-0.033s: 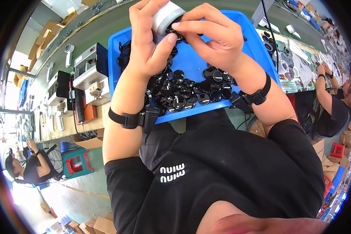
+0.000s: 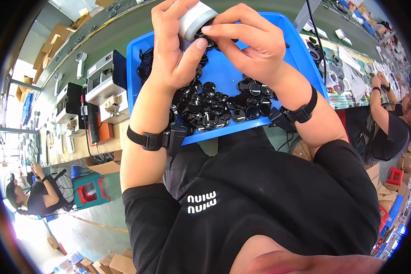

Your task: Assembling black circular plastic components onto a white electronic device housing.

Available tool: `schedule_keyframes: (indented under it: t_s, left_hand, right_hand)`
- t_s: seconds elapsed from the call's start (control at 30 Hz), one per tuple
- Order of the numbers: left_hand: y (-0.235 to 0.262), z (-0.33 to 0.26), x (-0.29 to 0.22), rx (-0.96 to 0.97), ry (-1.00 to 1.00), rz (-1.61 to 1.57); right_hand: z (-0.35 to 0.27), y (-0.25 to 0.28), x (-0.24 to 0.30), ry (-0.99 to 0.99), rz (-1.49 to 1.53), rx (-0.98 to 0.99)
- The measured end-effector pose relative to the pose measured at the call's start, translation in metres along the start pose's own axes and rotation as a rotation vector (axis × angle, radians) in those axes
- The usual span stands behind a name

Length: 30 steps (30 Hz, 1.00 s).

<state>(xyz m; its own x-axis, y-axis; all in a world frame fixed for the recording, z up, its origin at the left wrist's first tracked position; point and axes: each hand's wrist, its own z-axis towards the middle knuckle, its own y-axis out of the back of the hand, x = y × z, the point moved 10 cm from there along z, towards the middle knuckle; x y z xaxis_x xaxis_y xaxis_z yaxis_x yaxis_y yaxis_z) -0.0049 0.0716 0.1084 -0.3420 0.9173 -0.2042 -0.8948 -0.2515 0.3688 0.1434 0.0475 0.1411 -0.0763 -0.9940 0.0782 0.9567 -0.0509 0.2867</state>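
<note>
From my remote seat, I see no change since the previous picture, so the handwork seems mid-step. My left hand (image 2: pixel 173 43) grips a white-and-grey cylinder (image 2: pixel 195 19), tilted, over the far side of a blue tray (image 2: pixel 221 68) of glossy black discs (image 2: pixel 210 107). My right hand (image 2: pixel 255 43), fingers bent, meets its dark end; whether it pinches anything, I cannot tell.

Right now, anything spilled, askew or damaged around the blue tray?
Nothing clearly stands out. The glossy black discs are heaped unevenly, but I see none spilled over the blue tray's rim. The white-and-grey cylinder is tilted, but the left hand holds it. Fine scratches would be too small to tell.
</note>
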Motion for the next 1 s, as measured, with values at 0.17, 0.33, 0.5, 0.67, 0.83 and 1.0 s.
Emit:
schedule_keyframes:
  t_s: [0.17, 0.33, 0.5, 0.67, 0.83, 1.0]
  left_hand:
    - [0.0, 0.001, -0.002, -0.009, -0.029, 0.051]
    - [0.004, -0.002, -0.001, -0.034, -0.061, 0.187]
    - [0.014, -0.002, -0.017, -0.251, -0.199, 0.16]
    - [0.002, 0.008, -0.028, -0.075, -0.175, 0.353]
    - [0.004, 0.007, -0.038, -0.167, -0.248, 0.103]
    - [0.002, 0.004, -0.036, -0.155, -0.215, 0.069]
  right_hand:
    - [-0.005, 0.0, -0.001, -0.045, 0.023, 0.001]
    - [-0.017, 0.003, -0.025, -0.31, 0.359, -0.168]
    - [-0.026, 0.001, -0.037, -0.325, 0.352, -0.109]
    - [-0.019, 0.013, -0.027, -0.254, 0.205, -0.213]
    - [-0.014, 0.02, -0.012, -0.22, 0.136, -0.24]
    - [-0.015, 0.021, -0.013, -0.227, 0.094, -0.208]
